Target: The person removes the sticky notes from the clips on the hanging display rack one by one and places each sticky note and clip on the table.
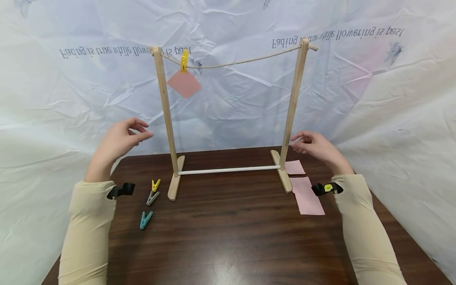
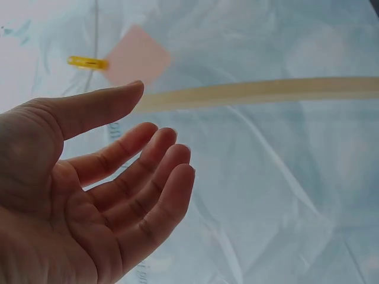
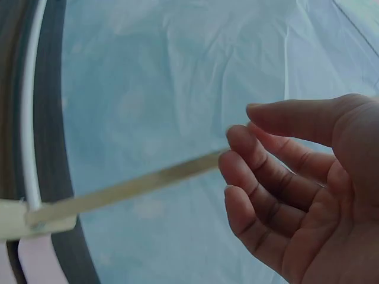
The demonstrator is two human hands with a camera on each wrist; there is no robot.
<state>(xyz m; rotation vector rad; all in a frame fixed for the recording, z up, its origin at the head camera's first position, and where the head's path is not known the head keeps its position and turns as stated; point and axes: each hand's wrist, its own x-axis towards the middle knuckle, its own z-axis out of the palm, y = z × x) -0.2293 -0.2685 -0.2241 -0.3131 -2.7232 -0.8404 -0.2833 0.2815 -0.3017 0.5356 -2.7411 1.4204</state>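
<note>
My left hand [image 1: 122,136] hovers in the air left of the wooden stand's left post [image 1: 165,107], fingers loosely bent and nothing in them. On the other side my right hand [image 1: 313,148] is raised beside the right post [image 1: 295,103], its fingers relaxed and holding nothing. A string [image 1: 246,61] runs between the tops of the posts. Near its left end a yellow clothespin [image 1: 184,61] clips a pink paper square [image 1: 185,84] by one corner, so it hangs as a diamond. In the left wrist view the paper [image 2: 139,58] shows beyond my thumb.
On the table's left lie a yellow clothespin [image 1: 155,185], a grey clothespin [image 1: 152,198] and a teal clothespin [image 1: 145,220]. Pink paper sheets [image 1: 309,198] lie by the stand's right foot [image 1: 284,176]. A white rod [image 1: 229,170] joins the feet low down. White cloth [image 1: 228,118] hangs behind.
</note>
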